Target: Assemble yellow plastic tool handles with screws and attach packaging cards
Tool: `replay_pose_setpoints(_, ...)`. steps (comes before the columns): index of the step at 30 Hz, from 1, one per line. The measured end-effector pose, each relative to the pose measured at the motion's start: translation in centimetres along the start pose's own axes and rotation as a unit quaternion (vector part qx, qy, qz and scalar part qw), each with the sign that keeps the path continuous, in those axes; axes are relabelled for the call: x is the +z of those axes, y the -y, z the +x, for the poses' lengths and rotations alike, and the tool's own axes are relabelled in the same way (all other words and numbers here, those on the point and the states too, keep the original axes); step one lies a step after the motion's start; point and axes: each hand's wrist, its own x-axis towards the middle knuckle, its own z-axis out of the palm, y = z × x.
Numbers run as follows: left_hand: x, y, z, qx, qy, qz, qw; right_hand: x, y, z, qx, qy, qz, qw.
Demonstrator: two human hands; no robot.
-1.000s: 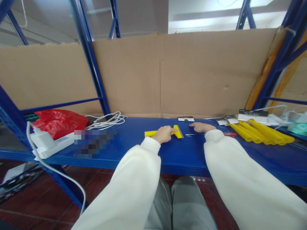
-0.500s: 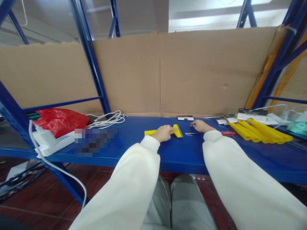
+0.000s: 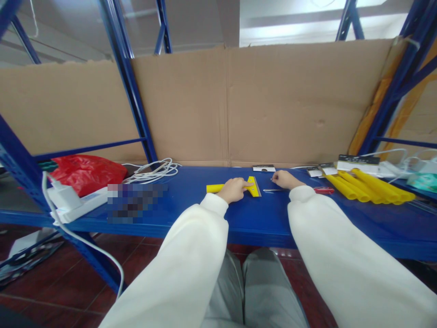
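Observation:
My left hand point(image 3: 234, 190) is wrapped round the handle of a yellow scraper point(image 3: 253, 187) that lies on the blue shelf point(image 3: 191, 205), its metal blade edge facing right. To the right, my right hand point(image 3: 284, 180) is closed in a pinch, with something tiny at the fingertips that I cannot make out. A screwdriver with a red handle point(image 3: 323, 190) lies under my right wrist, its thin shaft pointing left toward the scraper.
Several yellow tubes point(image 3: 375, 187) with black-and-white cards lie at the right. A small card point(image 3: 264, 168) rests by the cardboard wall point(image 3: 290, 105). At the left are white cables point(image 3: 160, 169), a red bag point(image 3: 90, 173) and a power strip point(image 3: 85, 205).

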Motion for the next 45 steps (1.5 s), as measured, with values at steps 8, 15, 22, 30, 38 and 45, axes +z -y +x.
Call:
replay_pose_setpoints(8, -0.3, -0.1, -0.2, -0.002, 0.021, 0.028, 0.999, 0.3, -0.6, -0.1, -0.025, -0.016, 0.086, 0.996)
replay_pose_setpoints(15, -0.5, -0.3, -0.3, -0.002, 0.022, 0.035, 0.999, 0.0, -0.1, 0.0, -0.030, -0.015, 0.163, 0.986)
replay_pose_setpoints(22, -0.6, -0.5, -0.3, 0.004, 0.023, 0.043, 0.999, -0.5, 2.8, 0.1, -0.167, -0.009, 0.300, 0.939)
replay_pose_setpoints(30, -0.4, -0.4, -0.2, 0.021, 0.019, 0.053, 0.998, 0.1, 3.7, 0.4, -0.186, 0.022, 0.301, 0.935)
replay_pose_setpoints(38, -0.4, -0.5, -0.2, 0.023, 0.014, 0.050, 0.998, 0.0, 3.7, 0.2, -0.179, 0.023, 0.301, 0.936)
replay_pose_setpoints(45, -0.4, -0.4, -0.1, 0.014, 0.002, 0.038, 0.999, 0.4, 3.8, 0.5, -0.155, -0.024, 0.348, 0.924)
